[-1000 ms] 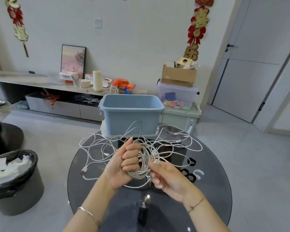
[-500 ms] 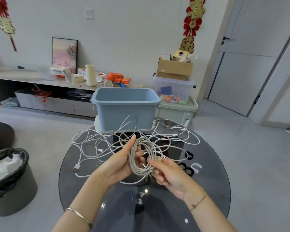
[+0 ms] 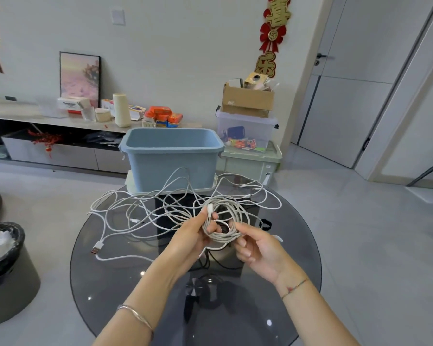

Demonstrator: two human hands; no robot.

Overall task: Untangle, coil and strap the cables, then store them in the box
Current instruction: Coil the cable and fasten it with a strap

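Both bare forearms are stretched forward from the lower edge of the view and drawn towards each other. The left hand (image 3: 193, 237) is held up with its fingers curled through the coil (image 3: 223, 237) and the thumb pressed against it at the top. The right hand (image 3: 259, 250) is turned palm-up just beside it, fingers loosely curled, the foremost fingertip laid against the coil's right edge; whether anything is pinched there cannot be told.

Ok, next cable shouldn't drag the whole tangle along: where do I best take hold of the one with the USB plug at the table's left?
Probably pinch the USB plug itself, from the left and above. It lies flat on the glass table, a rigid free end outside the loose cables, its cord trailing right.
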